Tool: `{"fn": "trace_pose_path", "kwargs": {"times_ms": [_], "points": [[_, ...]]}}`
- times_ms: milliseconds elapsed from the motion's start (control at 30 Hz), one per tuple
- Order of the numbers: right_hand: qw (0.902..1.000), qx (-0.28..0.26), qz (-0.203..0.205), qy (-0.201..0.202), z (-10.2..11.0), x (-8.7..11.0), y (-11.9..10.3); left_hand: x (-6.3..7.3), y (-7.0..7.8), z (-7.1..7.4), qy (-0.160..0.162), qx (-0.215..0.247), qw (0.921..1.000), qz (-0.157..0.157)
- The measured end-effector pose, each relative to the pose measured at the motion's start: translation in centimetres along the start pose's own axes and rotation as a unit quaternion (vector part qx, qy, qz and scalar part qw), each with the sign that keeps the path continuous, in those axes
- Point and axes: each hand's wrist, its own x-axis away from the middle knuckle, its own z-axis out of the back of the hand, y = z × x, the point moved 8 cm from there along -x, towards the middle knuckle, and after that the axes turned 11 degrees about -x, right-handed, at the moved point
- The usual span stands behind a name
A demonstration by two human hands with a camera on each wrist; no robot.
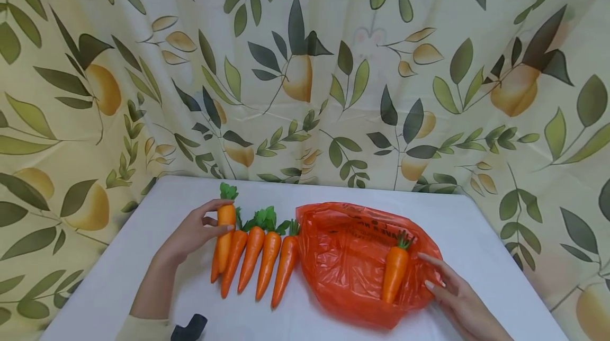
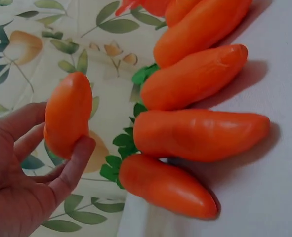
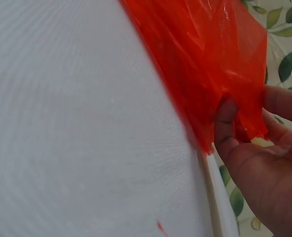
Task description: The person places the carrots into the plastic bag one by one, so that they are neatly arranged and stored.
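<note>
pinching a glossy, tapered orange carrot (image 1: 226, 215) in my left hand (image 1: 194, 232), thin red plastic bag (image 1: 329, 283) in my right hand (image 1: 455, 290). carrot probably light, stiff, slick; hold its thick end.

Cream left sleeve (image 1: 144, 329), bare forearm (image 1: 154, 290); black fitting (image 1: 189, 329)

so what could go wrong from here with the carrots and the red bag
The left hand pinches one carrot near its leafy end, so it may slip. It is close beside the row of carrots and might knock them. The right hand grips the red bag at one side only; its loose rim could fold in and get in the way.
</note>
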Motion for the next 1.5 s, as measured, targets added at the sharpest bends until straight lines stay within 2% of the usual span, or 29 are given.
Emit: {"fn": "trace_pose_path", "kwargs": {"times_ms": [233,600,867,1167,1500], "points": [[0.9998,0.008,-0.011,0.012,0.0,0.1,0.0,0.0,1.4,-1.0,-0.020,0.036,0.9992,0.000],[0.9998,-0.006,-0.010,0.016,-0.1,0.3,0.2,-0.4,4.0,-1.9,-0.019,0.023,0.9993,-0.024],[0.9998,-0.009,-0.007,0.017,-0.2,0.4,0.1,-1.1,4.8,-3.0,-0.026,0.040,0.9986,-0.020],[0.9998,-0.017,-0.003,0.012,0.0,0.6,0.0,-1.6,5.8,-4.7,-0.037,0.032,0.9987,-0.012],[0.9997,-0.011,-0.008,0.021,-0.2,0.7,-0.2,-1.9,7.8,-5.6,-0.044,0.052,0.9970,-0.036]]}}
